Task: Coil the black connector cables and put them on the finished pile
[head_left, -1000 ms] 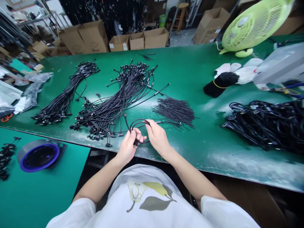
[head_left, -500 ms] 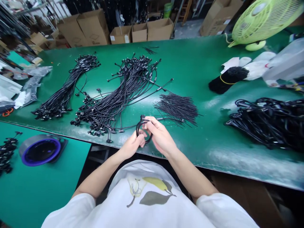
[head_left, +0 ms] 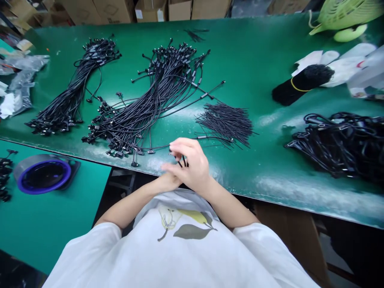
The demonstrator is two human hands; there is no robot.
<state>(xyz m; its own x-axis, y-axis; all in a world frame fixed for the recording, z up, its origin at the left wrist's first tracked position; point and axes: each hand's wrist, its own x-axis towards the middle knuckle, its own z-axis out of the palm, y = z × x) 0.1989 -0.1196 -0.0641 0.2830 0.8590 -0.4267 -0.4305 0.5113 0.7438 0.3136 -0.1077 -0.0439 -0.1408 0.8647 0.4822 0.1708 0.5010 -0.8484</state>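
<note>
A coiled black cable (head_left: 184,161) shows only as short dark strands between my hands, close to the table's front edge. My right hand (head_left: 194,165) is curled over the coil, its thumb blurred and crossing in front of my left hand. Beneath it, my left hand (head_left: 170,181) grips the coil from below, its fingers mostly covered. Just beyond lies a large bundle of black cables (head_left: 150,98) with small plugs at the ends. To the right of that bundle is a pile of short black twist ties (head_left: 226,123).
Another cable bundle (head_left: 75,86) lies at left. Coiled cables (head_left: 339,146) are heaped at right, near a banded black bundle (head_left: 301,85). A green fan (head_left: 349,18) stands at the far right corner. A purple-rimmed round container (head_left: 45,176) sits on the lower left surface.
My right hand has moved across my left and now covers much of the coil, which was plainly visible as a ring before. The view has tilted downward.
</note>
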